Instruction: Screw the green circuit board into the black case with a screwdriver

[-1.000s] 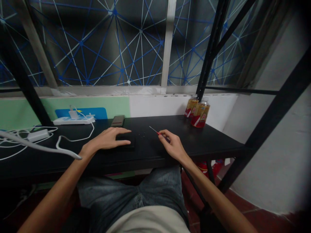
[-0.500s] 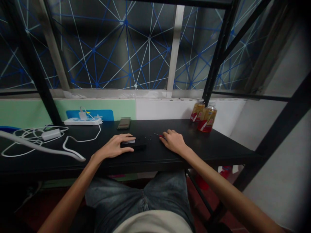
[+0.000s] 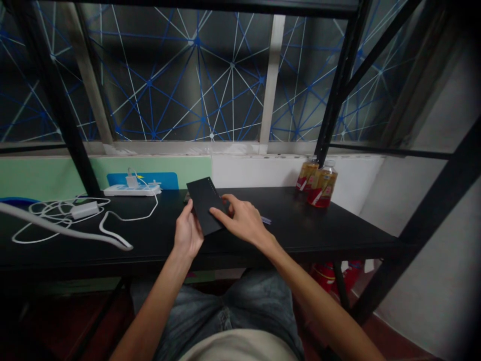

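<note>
Holding a flat black panel [image 3: 206, 205] tilted up at frame center above the black desk [image 3: 300, 228]; no readable writing on it, only a row of tiny pale dots along its upper right edge. I'm gripping its lower left edge with my left hand [image 3: 188, 233], fingers curled. My right hand [image 3: 242, 220] is lying half open, index finger pressing on the panel's face. Bottle [image 3: 323, 189] labels at right are sitting too blurred to read.
</note>
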Demonstrator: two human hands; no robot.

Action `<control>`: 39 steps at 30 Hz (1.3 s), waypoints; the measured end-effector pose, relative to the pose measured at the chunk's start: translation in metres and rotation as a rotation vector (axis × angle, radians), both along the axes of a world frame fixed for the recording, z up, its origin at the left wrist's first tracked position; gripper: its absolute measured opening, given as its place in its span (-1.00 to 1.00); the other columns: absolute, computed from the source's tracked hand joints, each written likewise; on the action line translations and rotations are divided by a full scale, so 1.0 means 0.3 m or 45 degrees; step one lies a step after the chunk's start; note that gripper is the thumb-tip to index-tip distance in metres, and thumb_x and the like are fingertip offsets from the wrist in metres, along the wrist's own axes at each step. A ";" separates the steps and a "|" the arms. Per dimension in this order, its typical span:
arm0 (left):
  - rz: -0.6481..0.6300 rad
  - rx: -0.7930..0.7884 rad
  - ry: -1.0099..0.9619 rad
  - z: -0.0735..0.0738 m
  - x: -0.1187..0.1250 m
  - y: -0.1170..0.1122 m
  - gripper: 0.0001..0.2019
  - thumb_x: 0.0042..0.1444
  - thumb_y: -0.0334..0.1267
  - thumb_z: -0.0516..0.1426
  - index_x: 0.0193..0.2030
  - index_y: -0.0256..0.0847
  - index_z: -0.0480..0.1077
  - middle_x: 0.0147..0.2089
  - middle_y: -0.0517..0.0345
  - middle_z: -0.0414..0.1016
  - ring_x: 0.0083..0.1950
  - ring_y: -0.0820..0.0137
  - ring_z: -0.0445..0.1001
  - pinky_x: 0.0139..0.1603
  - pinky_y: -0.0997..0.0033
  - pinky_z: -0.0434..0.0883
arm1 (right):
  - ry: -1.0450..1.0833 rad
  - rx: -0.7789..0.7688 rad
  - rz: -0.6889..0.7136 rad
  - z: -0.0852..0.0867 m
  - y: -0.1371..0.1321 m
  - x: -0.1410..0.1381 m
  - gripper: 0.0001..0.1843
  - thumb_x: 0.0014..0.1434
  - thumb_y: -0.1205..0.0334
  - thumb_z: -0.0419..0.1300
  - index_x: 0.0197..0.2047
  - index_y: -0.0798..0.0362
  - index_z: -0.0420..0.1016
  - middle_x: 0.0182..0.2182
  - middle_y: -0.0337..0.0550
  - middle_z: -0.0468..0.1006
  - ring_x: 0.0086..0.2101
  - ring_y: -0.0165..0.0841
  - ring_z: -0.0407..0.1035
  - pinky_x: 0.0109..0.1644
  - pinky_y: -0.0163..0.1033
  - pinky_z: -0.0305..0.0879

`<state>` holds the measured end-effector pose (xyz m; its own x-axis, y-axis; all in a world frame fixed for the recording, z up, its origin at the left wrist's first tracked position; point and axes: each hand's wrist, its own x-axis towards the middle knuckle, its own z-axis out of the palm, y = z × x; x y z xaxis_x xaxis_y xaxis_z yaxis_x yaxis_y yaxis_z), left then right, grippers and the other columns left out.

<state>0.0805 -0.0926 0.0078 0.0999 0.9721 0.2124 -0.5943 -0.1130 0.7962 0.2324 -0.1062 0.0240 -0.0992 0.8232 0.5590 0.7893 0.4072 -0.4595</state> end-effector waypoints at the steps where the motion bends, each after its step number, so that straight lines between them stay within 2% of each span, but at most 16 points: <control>1: 0.008 -0.048 -0.011 -0.010 0.006 -0.002 -0.55 0.29 -0.06 0.00 0.17 -0.31 0.38 -0.09 -0.08 0.62 -0.09 0.16 0.61 -0.04 0.17 0.53 | -0.021 -0.019 -0.025 0.000 0.002 -0.012 -0.41 0.17 -0.30 0.11 0.05 -0.04 0.47 -0.42 -0.18 0.57 -0.36 -0.25 0.48 -0.38 -0.30 0.13; 4: 0.032 -0.118 -0.072 -0.035 0.020 -0.003 -0.59 0.30 -0.12 -0.01 0.14 -0.32 0.40 -0.11 -0.07 0.62 -0.13 0.19 0.62 -0.06 0.22 0.54 | -0.015 -0.080 -0.025 -0.007 0.013 -0.012 -0.41 0.13 -0.32 0.14 0.00 -0.04 0.48 -0.47 -0.20 0.56 -0.39 -0.25 0.47 -0.40 -0.29 0.09; 10: 0.045 -0.121 -0.171 -0.054 0.049 -0.002 -0.66 0.29 -0.19 0.04 0.09 -0.36 0.40 -0.16 -0.07 0.63 -0.18 0.21 0.63 -0.12 0.27 0.55 | 0.010 -0.184 0.012 -0.031 0.018 0.032 -0.41 0.13 -0.31 0.14 0.03 -0.05 0.44 -0.50 -0.23 0.55 -0.36 -0.23 0.48 -0.40 -0.30 0.08; 15: 0.108 -0.168 -0.134 -0.066 0.061 0.002 -0.66 0.20 -0.13 0.15 -0.02 -0.36 0.45 -0.24 -0.06 0.64 -0.22 0.19 0.64 -0.20 0.29 0.57 | 0.062 -0.178 0.035 -0.055 0.016 0.031 -0.46 0.17 -0.27 0.12 -0.05 0.01 0.50 -0.57 -0.23 0.51 -0.43 -0.27 0.45 -0.42 -0.32 0.08; 19: 0.198 -0.103 -0.078 -0.068 0.064 0.002 -0.70 0.05 -0.22 0.29 -0.09 -0.31 0.48 -0.26 0.03 0.65 -0.25 0.23 0.64 -0.19 0.34 0.57 | 0.235 -0.132 0.126 -0.071 0.026 0.022 -0.43 0.15 -0.21 0.17 -0.04 0.12 0.54 -0.71 -0.32 0.36 -0.56 -0.34 0.34 -0.47 -0.32 0.06; 23: 0.180 -0.128 -0.007 -0.065 0.054 0.000 -0.71 -0.01 -0.31 0.34 -0.13 -0.32 0.50 -0.29 0.01 0.65 -0.28 0.22 0.65 -0.16 0.29 0.58 | 0.390 -0.093 0.143 -0.080 0.043 0.038 -0.37 0.07 -0.23 0.23 -0.12 0.22 0.59 -0.77 -0.38 0.22 -0.64 -0.42 0.18 -0.52 -0.32 0.00; 27: 0.239 -0.163 0.006 -0.044 -0.015 -0.004 -0.81 0.08 -0.39 0.26 -0.13 -0.36 0.51 -0.29 -0.01 0.65 -0.30 0.25 0.65 -0.17 0.29 0.60 | 0.505 -0.017 0.124 -0.060 0.067 0.139 -0.35 0.03 -0.26 0.24 -0.16 0.23 0.60 -0.76 -0.41 0.16 -0.66 -0.47 0.06 -0.54 -0.32 -0.02; 29: 0.260 -0.193 0.085 -0.020 -0.082 -0.004 -0.82 0.08 -0.42 0.25 -0.15 -0.38 0.52 -0.30 -0.03 0.65 -0.36 0.27 0.64 -0.25 0.31 0.61 | 0.537 0.092 -0.011 -0.035 0.090 0.221 -0.35 0.01 -0.26 0.26 -0.18 0.23 0.59 -0.74 -0.40 0.17 -0.66 -0.47 0.04 -0.54 -0.31 -0.04; 32: 0.318 -0.096 0.258 0.028 -0.194 0.019 -0.80 0.02 -0.43 0.29 -0.17 -0.38 0.54 -0.29 -0.04 0.65 -0.43 0.30 0.63 -0.38 0.39 0.60 | 0.607 0.175 -0.174 0.008 0.153 0.328 -0.31 0.08 -0.28 0.18 -0.12 0.27 0.56 -0.72 -0.32 0.26 -0.64 -0.44 0.11 -0.55 -0.31 -0.02; 34: 0.210 -0.085 0.464 0.058 -0.252 0.053 -0.73 -0.05 -0.42 0.35 -0.15 -0.38 0.56 -0.32 -0.08 0.65 -0.49 0.30 0.60 -0.50 0.44 0.56 | 0.571 0.134 -0.235 0.030 0.215 0.358 -0.32 0.11 -0.26 0.16 -0.11 0.27 0.54 -0.68 -0.27 0.33 -0.62 -0.42 0.17 -0.55 -0.32 0.00; 35: 0.115 -0.108 0.583 0.069 -0.271 0.074 -0.69 -0.08 -0.40 0.37 -0.14 -0.38 0.56 -0.33 -0.10 0.65 -0.52 0.30 0.59 -0.53 0.44 0.55 | 0.500 0.051 -0.267 0.037 0.249 0.356 -0.37 0.13 -0.24 0.15 -0.17 0.26 0.55 -0.65 -0.23 0.36 -0.61 -0.42 0.20 -0.54 -0.32 0.02; 37: -0.025 -0.131 0.779 0.082 -0.285 0.115 -0.63 -0.15 -0.37 0.41 -0.13 -0.38 0.58 -0.33 -0.14 0.65 -0.52 0.29 0.59 -0.53 0.47 0.53 | 0.246 -0.243 -0.296 0.040 0.322 0.326 -0.43 0.23 -0.19 0.07 -0.29 0.21 0.55 -0.62 -0.19 0.41 -0.61 -0.45 0.21 -0.53 -0.33 0.07; 39: -0.159 -0.108 0.933 0.086 -0.272 0.150 -0.61 -0.18 -0.32 0.42 -0.13 -0.35 0.60 -0.29 -0.16 0.66 -0.47 0.27 0.61 -0.51 0.48 0.53 | 0.163 -0.370 -0.293 0.032 0.391 0.272 -0.48 0.22 -0.12 0.12 -0.41 0.22 0.53 -0.66 -0.16 0.41 -0.65 -0.45 0.21 -0.53 -0.32 0.10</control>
